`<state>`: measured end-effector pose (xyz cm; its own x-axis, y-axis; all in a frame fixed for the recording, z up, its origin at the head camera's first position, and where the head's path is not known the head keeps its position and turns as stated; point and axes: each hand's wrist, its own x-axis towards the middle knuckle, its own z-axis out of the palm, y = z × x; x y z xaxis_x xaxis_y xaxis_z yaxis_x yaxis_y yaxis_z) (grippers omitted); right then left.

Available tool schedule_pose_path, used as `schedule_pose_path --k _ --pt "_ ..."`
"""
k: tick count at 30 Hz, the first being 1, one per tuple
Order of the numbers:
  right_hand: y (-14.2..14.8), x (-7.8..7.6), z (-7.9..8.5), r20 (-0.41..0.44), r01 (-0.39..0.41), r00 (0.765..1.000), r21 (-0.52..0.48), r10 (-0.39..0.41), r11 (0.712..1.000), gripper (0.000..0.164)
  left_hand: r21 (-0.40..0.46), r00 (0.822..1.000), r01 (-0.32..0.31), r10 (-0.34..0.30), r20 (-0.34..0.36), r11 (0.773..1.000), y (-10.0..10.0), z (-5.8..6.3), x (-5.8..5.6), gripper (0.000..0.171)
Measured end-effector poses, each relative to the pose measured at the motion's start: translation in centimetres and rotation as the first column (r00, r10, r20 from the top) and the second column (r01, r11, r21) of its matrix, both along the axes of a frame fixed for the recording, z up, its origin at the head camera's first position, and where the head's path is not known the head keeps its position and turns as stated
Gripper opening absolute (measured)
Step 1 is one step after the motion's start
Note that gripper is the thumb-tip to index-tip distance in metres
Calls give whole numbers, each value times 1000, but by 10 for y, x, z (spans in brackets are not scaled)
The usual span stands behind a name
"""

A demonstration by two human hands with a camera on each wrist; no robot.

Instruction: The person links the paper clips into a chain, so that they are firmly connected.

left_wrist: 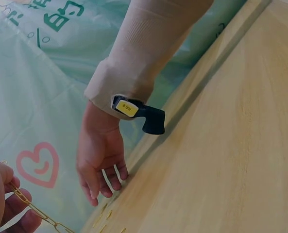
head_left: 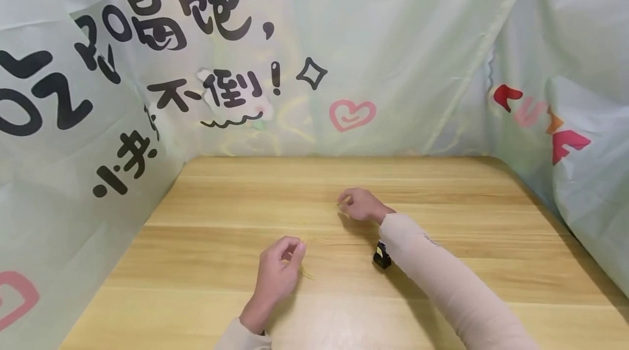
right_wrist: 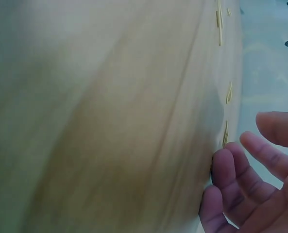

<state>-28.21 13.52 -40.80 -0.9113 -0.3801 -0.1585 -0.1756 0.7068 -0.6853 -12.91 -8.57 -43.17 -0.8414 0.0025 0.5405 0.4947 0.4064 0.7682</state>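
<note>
Between thumb and index finger my left hand (head_left: 280, 271) pinches the end of a chain of linked gold paper clips (left_wrist: 34, 208), which hangs below the fingers. Farther back, my right hand (head_left: 363, 205) reaches low over the table, its fingers relaxed and the thumb apart from them. Its fingertips are beside a loose gold paper clip (right_wrist: 226, 133), and nothing shows in its grasp. Another paper clip (right_wrist: 229, 93) lies a little beyond. More loose clips (right_wrist: 220, 24) are farther along the wood.
The wooden table (head_left: 196, 262) has a printed pale-green curtain (head_left: 417, 66) hanging behind it and along both sides. A black device with a yellow label (head_left: 381, 256) is strapped at the right wrist, under the beige sleeve (head_left: 452, 284).
</note>
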Motion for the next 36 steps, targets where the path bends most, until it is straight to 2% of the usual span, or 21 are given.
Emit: schedule_pose_path --k 9,18,23,30,33,36 --pt "-18 -1 2 -33 -37 999 44 39 998 30 0 1000 11 -11 26 1000 -2 0 0 11" --pt "-37 3 5 -58 21 998 203 -9 979 24 -11 999 33 -33 20 999 0 2 1 10" --pt "-45 5 -3 -68 3 998 274 17 962 10 -8 1000 20 -20 18 1000 -1 1 6 9" --pt "-47 6 -10 -61 36 998 318 -17 947 48 -27 999 35 -35 3 999 0 -3 5 8" --pt "-48 6 -9 -51 23 999 317 -7 948 48 -24 1000 14 -13 24 1000 0 -3 4 6" --pt "-49 7 -6 -56 5 998 321 14 947 32 -25 1000 13 -12 25 1000 0 -3 3 5"
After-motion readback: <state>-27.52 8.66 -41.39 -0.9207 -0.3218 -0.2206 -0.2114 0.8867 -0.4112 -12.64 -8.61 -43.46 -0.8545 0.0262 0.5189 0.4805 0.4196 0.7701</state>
